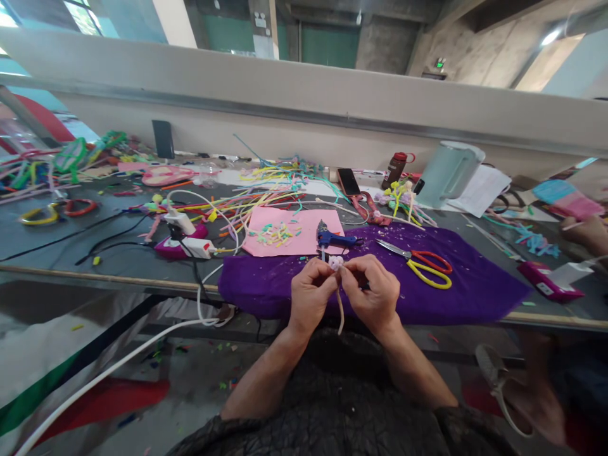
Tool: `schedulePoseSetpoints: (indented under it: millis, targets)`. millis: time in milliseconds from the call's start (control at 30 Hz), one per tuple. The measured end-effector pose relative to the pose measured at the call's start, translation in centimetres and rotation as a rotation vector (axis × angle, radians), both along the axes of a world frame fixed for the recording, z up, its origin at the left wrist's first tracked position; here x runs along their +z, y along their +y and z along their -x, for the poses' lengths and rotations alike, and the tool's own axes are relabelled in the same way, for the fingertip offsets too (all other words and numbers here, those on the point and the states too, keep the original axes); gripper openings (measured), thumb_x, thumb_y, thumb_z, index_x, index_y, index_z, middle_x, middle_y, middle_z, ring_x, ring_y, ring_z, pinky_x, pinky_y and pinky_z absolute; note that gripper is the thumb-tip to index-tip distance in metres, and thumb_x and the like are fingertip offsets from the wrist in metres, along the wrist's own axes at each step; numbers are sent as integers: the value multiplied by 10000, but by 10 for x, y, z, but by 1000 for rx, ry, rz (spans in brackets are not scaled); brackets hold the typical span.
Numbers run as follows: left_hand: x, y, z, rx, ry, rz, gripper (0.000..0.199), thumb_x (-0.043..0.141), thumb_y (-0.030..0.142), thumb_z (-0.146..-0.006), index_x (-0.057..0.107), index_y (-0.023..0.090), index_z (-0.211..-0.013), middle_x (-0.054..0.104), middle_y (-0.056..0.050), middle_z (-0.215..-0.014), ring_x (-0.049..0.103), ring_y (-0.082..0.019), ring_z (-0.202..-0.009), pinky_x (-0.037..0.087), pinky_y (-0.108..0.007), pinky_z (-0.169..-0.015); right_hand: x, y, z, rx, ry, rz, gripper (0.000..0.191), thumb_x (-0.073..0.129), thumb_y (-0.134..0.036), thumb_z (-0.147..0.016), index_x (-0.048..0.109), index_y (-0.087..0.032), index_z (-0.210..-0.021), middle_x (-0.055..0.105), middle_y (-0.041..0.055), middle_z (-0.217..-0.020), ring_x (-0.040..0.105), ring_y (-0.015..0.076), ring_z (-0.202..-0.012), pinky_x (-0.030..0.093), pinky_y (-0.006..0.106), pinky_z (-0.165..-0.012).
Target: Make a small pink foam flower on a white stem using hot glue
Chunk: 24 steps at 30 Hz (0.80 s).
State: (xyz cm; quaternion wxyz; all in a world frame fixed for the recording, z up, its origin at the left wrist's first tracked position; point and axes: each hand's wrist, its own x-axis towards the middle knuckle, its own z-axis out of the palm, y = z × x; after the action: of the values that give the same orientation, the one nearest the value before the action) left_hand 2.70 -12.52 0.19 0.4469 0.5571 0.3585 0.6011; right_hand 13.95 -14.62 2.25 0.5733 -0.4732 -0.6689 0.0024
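Purple cloth [266,285] spreads beneath the action, and from my distant seat I have both hands meeting over it. Left hand [311,292], fingertips pinching the pale fluffy piece [336,261]; right hand [373,288], pinching close beside, at the same piece! I'd call it part-made: the bunched head looks formed, while one strand [341,315] dangles loose below, unattached at its tip. Blue glue gun [335,239] lies just beyond, unheld; scissors [430,267] rest untouched to the right.
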Motion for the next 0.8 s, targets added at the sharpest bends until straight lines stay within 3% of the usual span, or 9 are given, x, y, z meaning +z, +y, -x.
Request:
schedulePoseSetpoints:
  millis: [433, 800]
  targets:
    - [-3, 0, -5, -23, -147, 125, 181, 684, 339, -647, 619, 182, -583, 515, 7, -638, 444, -110, -593, 330, -227, -515, -4, 4, 9, 47, 289, 136, 98, 523, -189, -773, 522, -183, -674, 492, -21, -627, 439, 94, -528, 369, 227, -505]
    - [-10, 3, -6, -26, -158, 81, 116, 674, 311, -666, 656, 197, -650, 532, -15, -732, 486, -140, -705, 376, -238, -580, -4, 6, 10, 170, 496, 297, 77, 508, -217, -765, 511, -177, -699, 480, -30, -602, 428, 91, -540, 378, 207, -501]
